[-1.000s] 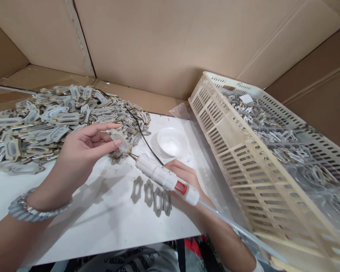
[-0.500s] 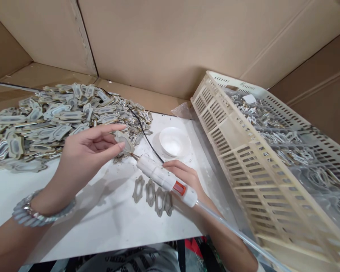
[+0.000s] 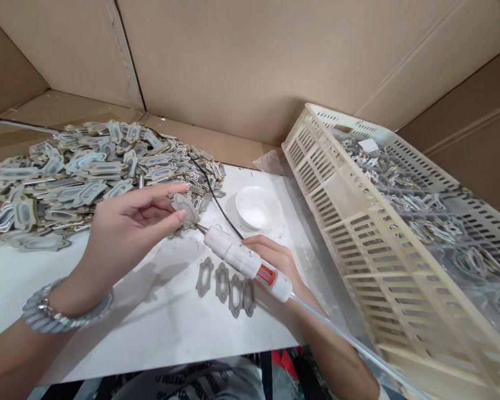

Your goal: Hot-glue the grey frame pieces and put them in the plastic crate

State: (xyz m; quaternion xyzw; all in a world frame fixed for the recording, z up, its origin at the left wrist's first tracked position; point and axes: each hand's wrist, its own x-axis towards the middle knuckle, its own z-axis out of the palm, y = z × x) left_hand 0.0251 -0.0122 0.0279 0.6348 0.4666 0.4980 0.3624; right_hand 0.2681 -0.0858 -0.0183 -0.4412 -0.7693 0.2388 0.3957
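My left hand [image 3: 133,230] pinches a small grey, ornate frame-shaped plate [image 3: 184,211] between thumb and fingers. My right hand [image 3: 275,258] is wrapped round a white hot glue pen [image 3: 233,250], its fingers partly hidden behind the barrel. The pen has a red-orange switch and a long clear stick out of its back end. Its metal tip meets the lower edge of the held plate; whether it touches, I cannot tell. Several similar grey plates [image 3: 222,282] lie in a row on the white tabletop [image 3: 158,316] below the pen.
A big heap of the same plates [image 3: 83,172] covers the back left. Behind the pen sits a white bowl [image 3: 258,208], with a black cord [image 3: 216,200] beside it. A cream plastic crate [image 3: 341,222] on the right holds bagged parts. Cardboard walls [image 3: 216,66] close off the back.
Both hands, the plate and the glue pen stay almost in place. The whole view has shifted very slightly.
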